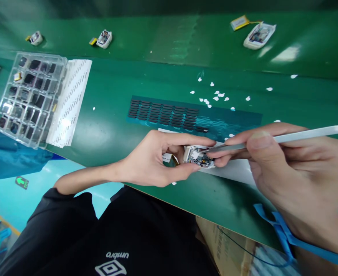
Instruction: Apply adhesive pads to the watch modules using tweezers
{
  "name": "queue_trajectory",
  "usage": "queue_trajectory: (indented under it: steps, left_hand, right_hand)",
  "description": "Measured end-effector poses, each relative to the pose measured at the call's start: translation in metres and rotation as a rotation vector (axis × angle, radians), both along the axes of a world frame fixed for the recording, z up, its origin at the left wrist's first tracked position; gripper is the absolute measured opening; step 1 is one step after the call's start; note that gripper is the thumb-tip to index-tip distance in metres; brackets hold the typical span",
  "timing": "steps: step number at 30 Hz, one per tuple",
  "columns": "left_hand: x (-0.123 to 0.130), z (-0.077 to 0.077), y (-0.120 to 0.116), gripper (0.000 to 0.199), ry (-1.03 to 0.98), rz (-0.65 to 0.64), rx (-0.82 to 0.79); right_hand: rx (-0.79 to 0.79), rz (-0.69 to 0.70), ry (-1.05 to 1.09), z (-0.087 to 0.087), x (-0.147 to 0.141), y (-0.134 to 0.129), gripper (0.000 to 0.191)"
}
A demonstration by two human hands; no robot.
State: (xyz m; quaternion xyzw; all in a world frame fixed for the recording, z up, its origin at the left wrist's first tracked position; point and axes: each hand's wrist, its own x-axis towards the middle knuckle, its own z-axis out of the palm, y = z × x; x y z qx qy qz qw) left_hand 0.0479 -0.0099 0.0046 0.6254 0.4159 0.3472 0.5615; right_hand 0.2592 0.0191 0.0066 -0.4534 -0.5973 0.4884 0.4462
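My left hand (160,159) grips a small white device housing (200,157) by its edges, between thumb and fingers. The housing is open, and circuit parts show inside it. Metal tweezers (301,135) are pinched in my right hand (286,165), their tips reaching into the housing. Whether the tips hold anything is too small to tell. Below the hands a white sheet (240,170) lies on the green table. Just beyond them is a blue film strip (163,115) with rows of dark narrow pads.
Small white stickers (216,98) are scattered beyond the strip. Several similar open housings with yellow batteries, one a housing (259,36), sit along the far side. At left are a clear compartment tray (30,99) and a printed sheet (71,101). A blue wrist strap (284,234) trails a cord.
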Motion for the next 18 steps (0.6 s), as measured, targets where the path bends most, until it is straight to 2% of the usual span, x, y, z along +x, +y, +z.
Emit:
queue_trajectory:
  steps: [13, 18]
  left_hand:
    - [-0.0007, 0.0016, -0.0014, 0.035, -0.023, 0.012, -0.059]
    - [0.0018, 0.0005, -0.0014, 0.031, -0.019, 0.042, -0.055]
  right_hand:
    - [-0.018, 0.004, -0.023, 0.0009, -0.0017, -0.0008, 0.015]
    - [0.049, -0.012, -0.093, 0.0008, -0.0034, -0.0038, 0.021]
